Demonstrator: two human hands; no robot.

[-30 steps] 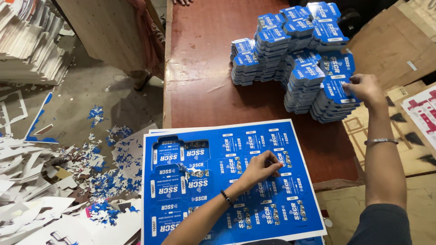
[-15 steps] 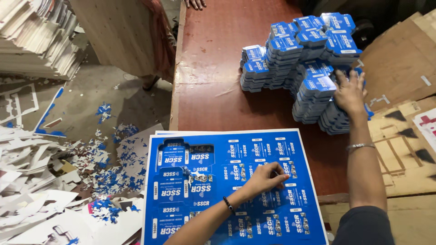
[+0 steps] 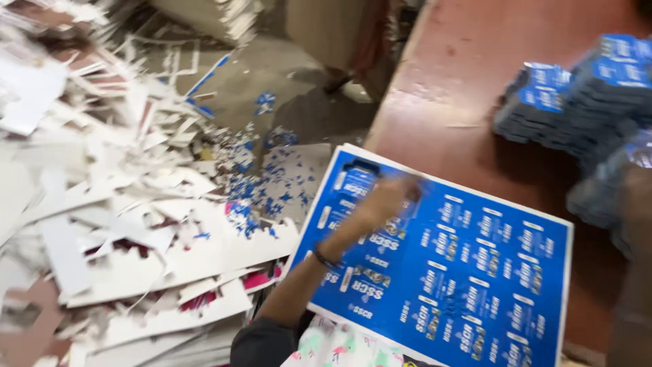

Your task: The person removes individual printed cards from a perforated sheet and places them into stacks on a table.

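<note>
Fingers of left hand (image 3: 388,197): motion-blurred, lying on the large blue printed die-cut cardboard sheet (image 3: 468,272) near its far-left corner; whether clenched, released or pinching the card cannot be told. Wrist carries a dark band; the forearm runs back from the hand diagonally toward the near edge of the sheet, elbow bent, dark sleeve at the bottom of the view. The sheet lies on the red-brown wooden worktop (image 3: 462,88), its left portion overhanging the worktop's left edge. Right hand (image 3: 635,204): a blur at the worktop's right edge, against the stacks of small blue punched-out cards (image 3: 584,102); finger state unreadable. Left of the worktop, the floor holds white offcut cardboard scraps (image 3: 115,224) and blue chips.
</note>
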